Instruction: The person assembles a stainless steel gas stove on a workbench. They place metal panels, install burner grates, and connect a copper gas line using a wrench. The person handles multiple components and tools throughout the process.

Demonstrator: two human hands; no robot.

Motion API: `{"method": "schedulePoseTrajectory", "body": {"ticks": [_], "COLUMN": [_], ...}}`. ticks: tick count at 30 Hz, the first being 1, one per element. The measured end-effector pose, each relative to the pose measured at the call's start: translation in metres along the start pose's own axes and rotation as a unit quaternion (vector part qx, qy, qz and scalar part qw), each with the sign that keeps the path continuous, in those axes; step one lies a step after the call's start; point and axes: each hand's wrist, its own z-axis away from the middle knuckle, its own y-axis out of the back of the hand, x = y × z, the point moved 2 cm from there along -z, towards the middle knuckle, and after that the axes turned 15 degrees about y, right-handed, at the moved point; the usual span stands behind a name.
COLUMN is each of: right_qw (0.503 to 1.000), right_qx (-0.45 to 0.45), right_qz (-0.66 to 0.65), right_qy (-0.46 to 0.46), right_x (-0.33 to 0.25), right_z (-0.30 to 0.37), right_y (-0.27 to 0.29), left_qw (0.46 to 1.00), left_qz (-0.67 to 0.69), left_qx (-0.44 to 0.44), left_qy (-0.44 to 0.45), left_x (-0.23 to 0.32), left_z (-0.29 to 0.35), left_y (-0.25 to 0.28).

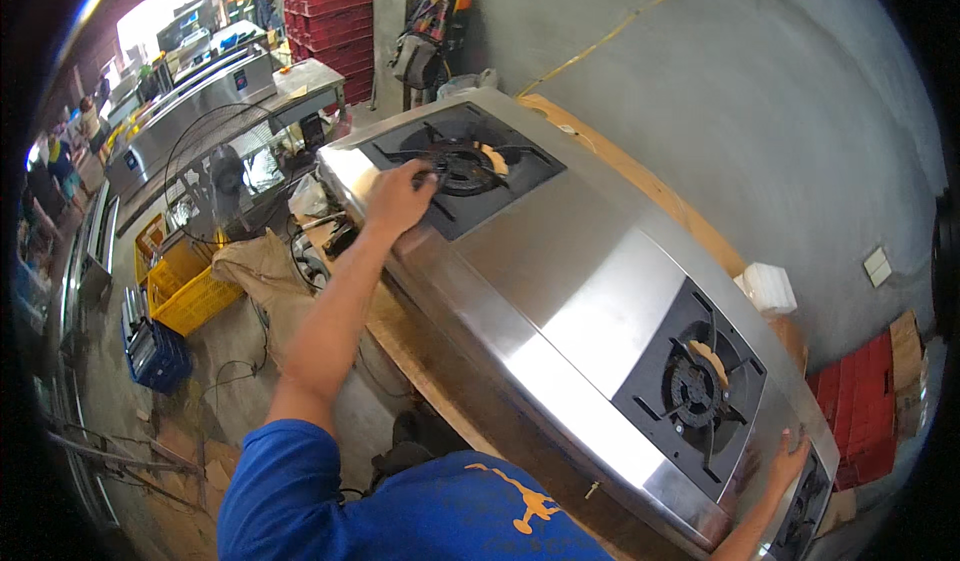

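A long stainless-steel gas stove [560, 291] with several black burner panels lies diagonally before me. My left hand [400, 199] is at the left burner [465, 169], its fingers closed at the edge of the black pan support. What they pinch, if anything, is hidden. My right hand [788, 461] rests on the steel between the middle burner [693, 389] and another burner [803, 511] at the lower right, fingers stretched out. Pale tan pieces show beside the rings of the left and middle burners.
The stove lies on a wooden bench [430, 366] along a grey wall [740, 111]. Yellow crates [195, 306], a blue crate [158, 361] and a round fan [227, 169] stand on the left. Red crates are stacked at the back [328, 21] and right [855, 406].
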Motion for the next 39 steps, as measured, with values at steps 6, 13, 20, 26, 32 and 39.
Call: {"method": "schedulePoseTrajectory", "body": {"ticks": [6,13,20,26,32,39], "right_qw": [0.988,0.967,0.944,0.934,0.945,0.95], "right_qx": [0.015,-0.074,-0.151,-0.137,-0.124,-0.101], "right_qz": [-0.14,-0.2,-0.201,-0.179,-0.168,-0.142], "right_qy": [0.066,0.141,0.216,0.278,0.251,0.259], "right_x": [-0.186,-0.387,-0.482,-0.479,-0.472,-0.474], "right_z": [-0.01,0.008,0.022,0.02,0.024,0.029], "right_y": [-0.003,-0.028,-0.071,-0.076,-0.075,-0.067], "left_qw": [0.942,0.937,0.808,0.759,0.784,0.828], "left_qz": [0.245,0.146,-0.244,-0.13,-0.1,0.007], "left_qx": [0.221,-0.06,-0.505,-0.332,-0.347,-0.344], "left_qy": [-0.06,0.311,0.178,0.545,0.505,0.443], "left_x": [-0.07,-0.297,-0.501,-0.575,-0.562,-0.542], "left_z": [0.036,0.171,0.336,0.406,0.408,0.418], "left_y": [0.021,0.001,0.026,0.09,0.101,0.147]}}
